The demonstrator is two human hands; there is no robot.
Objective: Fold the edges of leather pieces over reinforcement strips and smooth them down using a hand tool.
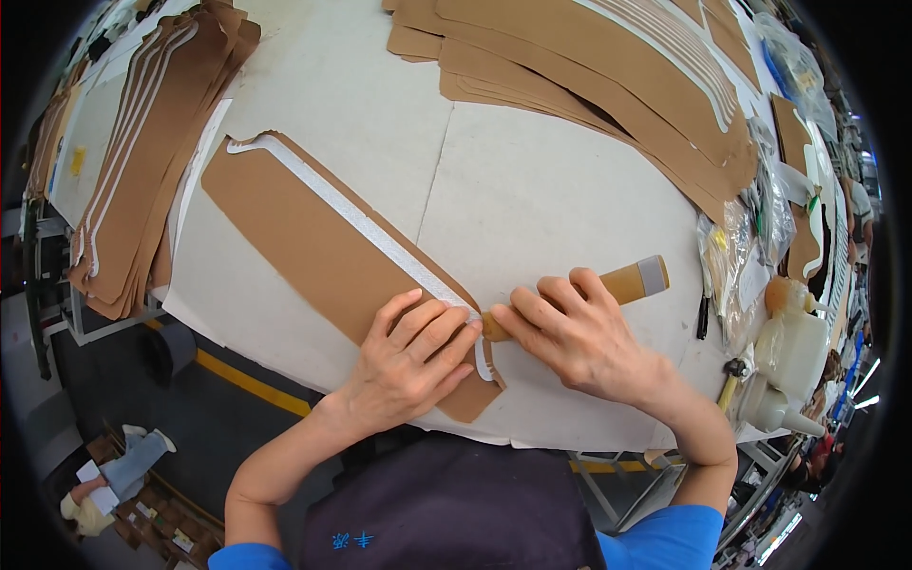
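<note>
A long brown sheet piece (285, 223), leather or card by its look, lies slantwise on the white table. Along its far edge runs a white strip (347, 217) with hooked ends. My left hand (404, 361) lies over the piece's near right end, fingers spread and pressing on the strip. Closed around a flat tan bar-shaped tool (622, 284) with a grey band at its outer end, my right hand (575, 332) is just right of the left fingertips. The tool's rounded inner end touches or nearly touches the strip; the exact contact is hidden by my fingers.
Brown pieces with white strips are stacked at the left (142, 142) and far right (608, 71). A white squeeze bottle (793, 347), clear plastic bags (736, 275) and a black pen (702, 317) line the right edge. Beyond the table, at lower left, a person (123, 470) sits.
</note>
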